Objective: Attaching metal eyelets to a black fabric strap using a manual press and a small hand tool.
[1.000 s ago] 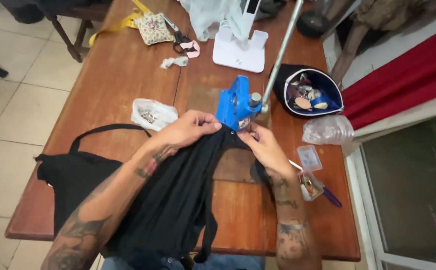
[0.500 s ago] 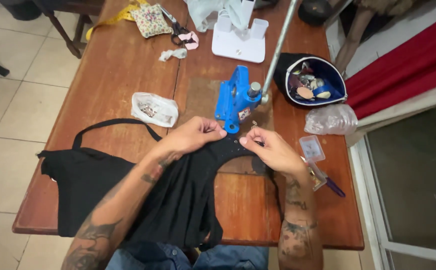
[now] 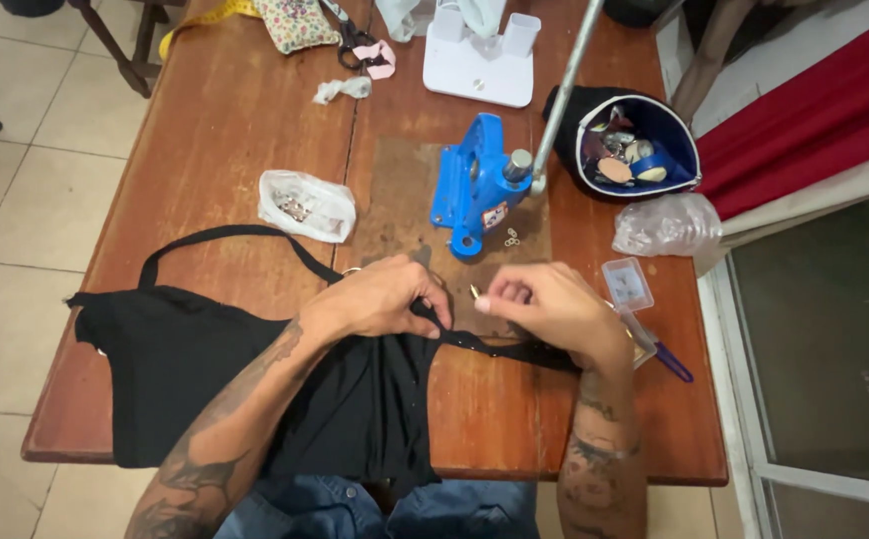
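Pinching the black strap (image 3: 499,348), both the left hand (image 3: 380,299) and right hand (image 3: 544,309) stretch it left-to-right.

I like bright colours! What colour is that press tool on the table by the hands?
The press tool is bright blue, with a silver lever; the head view shows it best.

wood table (image 3: 215,130), black garment (image 3: 185,369), blue press (image 3: 474,185), pouch (image 3: 644,150), bags (image 3: 305,205)

Soft even daylight, faint shadows, sharp focus, slight wide-angle edge distortion
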